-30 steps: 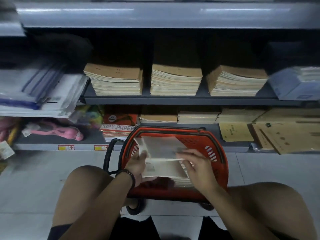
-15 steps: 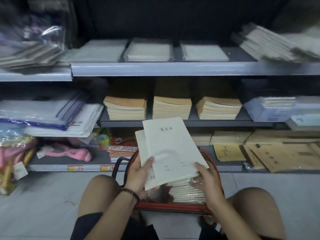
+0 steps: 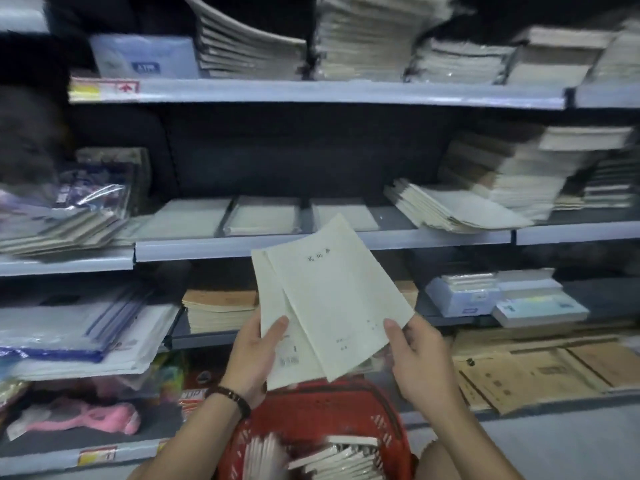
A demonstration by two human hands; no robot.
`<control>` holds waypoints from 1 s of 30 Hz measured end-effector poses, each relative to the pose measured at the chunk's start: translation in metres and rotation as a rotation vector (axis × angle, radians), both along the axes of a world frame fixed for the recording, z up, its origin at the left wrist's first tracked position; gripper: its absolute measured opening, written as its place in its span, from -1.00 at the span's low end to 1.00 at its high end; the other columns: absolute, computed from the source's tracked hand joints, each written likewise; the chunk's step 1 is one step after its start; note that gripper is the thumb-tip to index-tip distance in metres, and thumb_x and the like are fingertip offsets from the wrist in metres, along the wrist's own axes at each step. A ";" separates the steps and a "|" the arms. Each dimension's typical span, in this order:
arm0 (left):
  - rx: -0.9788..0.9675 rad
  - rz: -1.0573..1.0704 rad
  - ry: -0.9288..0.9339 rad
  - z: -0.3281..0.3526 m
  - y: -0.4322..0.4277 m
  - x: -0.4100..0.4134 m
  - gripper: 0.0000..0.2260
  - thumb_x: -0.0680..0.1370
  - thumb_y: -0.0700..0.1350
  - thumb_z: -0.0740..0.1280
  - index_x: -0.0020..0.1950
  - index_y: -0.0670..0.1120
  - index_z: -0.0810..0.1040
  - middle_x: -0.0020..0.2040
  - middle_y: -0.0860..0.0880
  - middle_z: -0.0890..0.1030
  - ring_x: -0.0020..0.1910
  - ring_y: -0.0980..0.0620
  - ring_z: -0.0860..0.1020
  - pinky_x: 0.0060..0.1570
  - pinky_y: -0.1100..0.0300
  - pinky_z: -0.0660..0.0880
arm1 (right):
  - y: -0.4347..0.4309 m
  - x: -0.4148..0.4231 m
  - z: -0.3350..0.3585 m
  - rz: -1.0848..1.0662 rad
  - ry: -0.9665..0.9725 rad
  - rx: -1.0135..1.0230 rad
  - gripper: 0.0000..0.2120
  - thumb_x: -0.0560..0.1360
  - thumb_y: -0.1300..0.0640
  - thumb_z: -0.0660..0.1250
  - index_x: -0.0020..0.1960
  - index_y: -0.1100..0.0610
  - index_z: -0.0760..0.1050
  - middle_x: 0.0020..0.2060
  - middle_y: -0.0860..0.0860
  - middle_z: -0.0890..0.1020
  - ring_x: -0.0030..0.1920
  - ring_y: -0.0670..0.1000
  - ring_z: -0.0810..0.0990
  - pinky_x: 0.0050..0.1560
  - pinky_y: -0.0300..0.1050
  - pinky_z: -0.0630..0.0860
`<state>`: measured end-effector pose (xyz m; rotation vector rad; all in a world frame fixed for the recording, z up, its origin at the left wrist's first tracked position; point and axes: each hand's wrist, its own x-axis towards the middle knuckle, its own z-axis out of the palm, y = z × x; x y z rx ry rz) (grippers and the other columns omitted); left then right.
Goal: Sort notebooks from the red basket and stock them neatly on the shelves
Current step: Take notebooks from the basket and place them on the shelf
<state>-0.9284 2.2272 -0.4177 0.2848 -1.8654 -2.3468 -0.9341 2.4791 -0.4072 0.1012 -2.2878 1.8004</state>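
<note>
I hold a few pale cream notebooks (image 3: 332,299), fanned slightly, in front of the shelves. My left hand (image 3: 254,355) grips their lower left edge with the thumb on the cover. My right hand (image 3: 420,358) pinches the lower right corner of the top one. Below them stands the red basket (image 3: 322,410) with several more pale notebooks (image 3: 332,459) inside. Low flat piles of similar pale notebooks (image 3: 263,216) lie on the grey middle shelf (image 3: 311,244) just behind the raised ones.
Leaning stacks of white notebooks (image 3: 485,199) fill the right of the middle shelf. Brown notebook stacks (image 3: 218,310) sit one shelf lower, brown envelopes (image 3: 540,368) at lower right. Plastic folders (image 3: 79,327) crowd the left. The top shelf (image 3: 311,91) holds tall paper stacks.
The notebooks have been lifted out of the basket and raised toward the middle shelf. My view has tilted upward, showing the higher shelves.
</note>
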 end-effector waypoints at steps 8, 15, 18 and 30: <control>-0.113 -0.111 0.061 0.077 0.022 -0.043 -0.65 0.63 -0.20 0.34 0.20 0.27 0.64 0.06 -0.05 0.77 -0.08 -0.29 0.76 -0.41 -0.07 0.63 | 0.074 -0.050 0.099 0.041 -0.086 -0.743 -0.80 0.74 0.19 0.25 0.26 0.22 0.59 0.10 0.14 0.78 0.04 0.12 0.79 -0.12 -0.06 0.72; -0.130 -0.232 0.073 0.137 0.071 -0.087 -0.65 0.61 -0.21 0.27 0.29 0.13 0.60 0.06 -0.12 0.77 -0.19 -0.27 0.75 -0.41 -0.04 0.60 | 0.136 -0.150 0.148 -0.132 -0.072 -0.886 -0.82 0.74 0.20 0.26 0.21 0.31 0.51 -0.13 0.15 0.79 -0.17 0.13 0.81 -0.14 -0.05 0.74; -0.142 -0.224 0.075 0.155 0.088 -0.106 -0.67 0.62 -0.24 0.24 0.25 0.11 0.60 0.03 -0.12 0.78 -0.19 -0.25 0.76 -0.42 0.00 0.58 | 0.153 -0.183 0.158 -0.252 -0.099 -0.811 -0.76 0.71 0.14 0.33 0.12 0.36 0.50 -0.17 0.22 0.76 -0.19 0.16 0.81 -0.13 -0.08 0.75; -0.130 -0.251 0.038 0.179 0.133 -0.128 -0.67 0.61 -0.25 0.25 0.13 0.15 0.64 -0.01 -0.10 0.78 -0.18 -0.21 0.77 -0.37 -0.03 0.60 | 0.140 -0.158 0.145 -0.438 0.110 -0.067 -0.91 0.52 0.00 0.41 -0.02 0.00 0.59 -0.19 -0.03 0.70 -0.27 0.03 0.67 -0.10 0.12 0.65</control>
